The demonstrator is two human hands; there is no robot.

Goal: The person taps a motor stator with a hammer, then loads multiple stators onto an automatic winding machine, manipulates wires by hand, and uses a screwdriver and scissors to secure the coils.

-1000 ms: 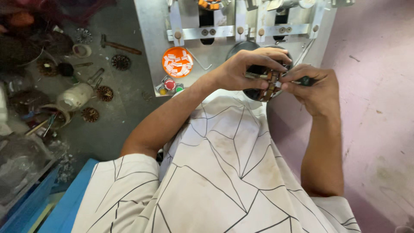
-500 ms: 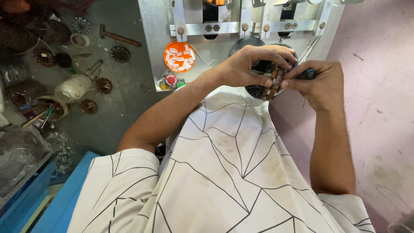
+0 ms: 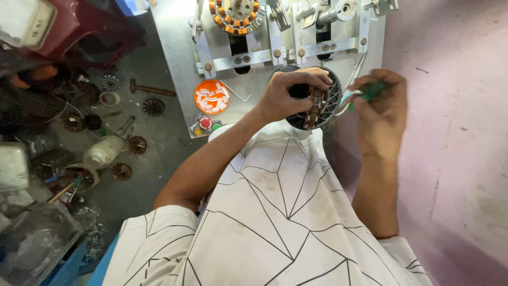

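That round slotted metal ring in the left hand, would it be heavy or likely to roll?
The ring looks like stiff, dense metal, so probably heavy for its size. Being round, it might roll on edge if released. The left hand grips its rim, suggesting it isn't delicate.

The light is soft and even, like daylight. The metal plate (image 3: 174, 47) at the top shines pale but has no hard glare. The floor's left edge looks dark and shadowy. The right hand (image 3: 382, 108) is a bit blurry. Straight lines bend slightly near the corners.

one round slotted core (image 3: 323, 106), one green-handled tool (image 3: 370, 91), one orange dish (image 3: 211, 97)
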